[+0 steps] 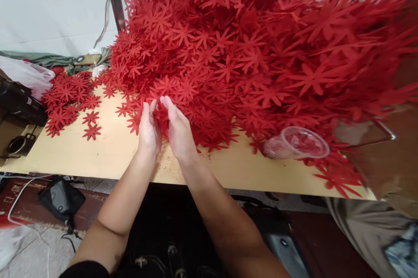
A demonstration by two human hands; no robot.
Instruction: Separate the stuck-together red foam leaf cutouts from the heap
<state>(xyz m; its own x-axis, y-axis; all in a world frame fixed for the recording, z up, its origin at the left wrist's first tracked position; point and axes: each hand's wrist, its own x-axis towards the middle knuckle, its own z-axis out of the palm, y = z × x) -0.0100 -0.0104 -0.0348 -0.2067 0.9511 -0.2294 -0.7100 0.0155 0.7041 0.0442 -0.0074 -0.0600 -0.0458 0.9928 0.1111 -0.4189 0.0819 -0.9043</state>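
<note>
A big heap of red flower-shaped cutouts (228,55), each with several narrow petals, covers the back and right of the table. At the heap's front edge my left hand (149,130) and my right hand (178,127) face each other, palms inward and fingers stretched out forward. Some red cutouts (161,116) show in the narrow gap between the palms. Whether the palms press on them is not clear. My fingertips reach in among the lowest pieces. Red crumbs lie on the tabletop (107,156) near my wrists.
A smaller pile of red cutouts (67,99) lies on the left, by a black cylinder (22,101) and a white plastic bag (24,73). At right a clear plastic cup (297,143) lies tipped over, near a brown board (385,156). Black speakers (62,199) stand below the table.
</note>
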